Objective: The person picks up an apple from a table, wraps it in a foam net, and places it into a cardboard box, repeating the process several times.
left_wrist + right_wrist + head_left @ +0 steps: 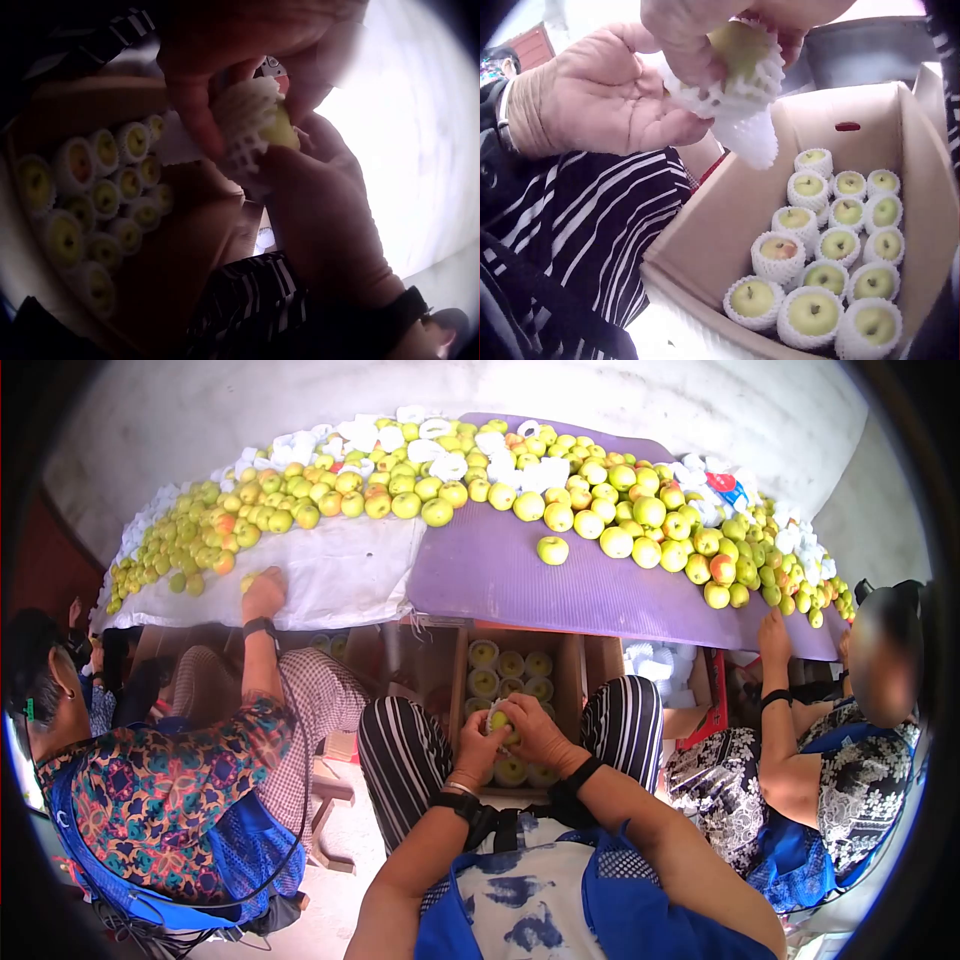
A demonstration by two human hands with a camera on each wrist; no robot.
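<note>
Both hands meet at a yellow-green apple (500, 722) partly covered by a white foam net (244, 124), held above an open carton. The left hand (476, 748) has its fingers and thumb around the net and apple; in the right wrist view its palm (589, 97) faces the camera. From the other side, the right hand (542, 734) grips the apple, its fingers pressed on the net in the right wrist view. Part of the apple's skin shows above the net (754, 86). Some fingertips are hidden behind the fruit.
Netted apples (814, 311) stand in rows inside the carton (705, 247) between the person's knees. Beyond it, loose apples and white nets lie heaped on a purple mat (480, 575) and a white cloth (340, 565). People sit on both sides, each with an arm towards the table.
</note>
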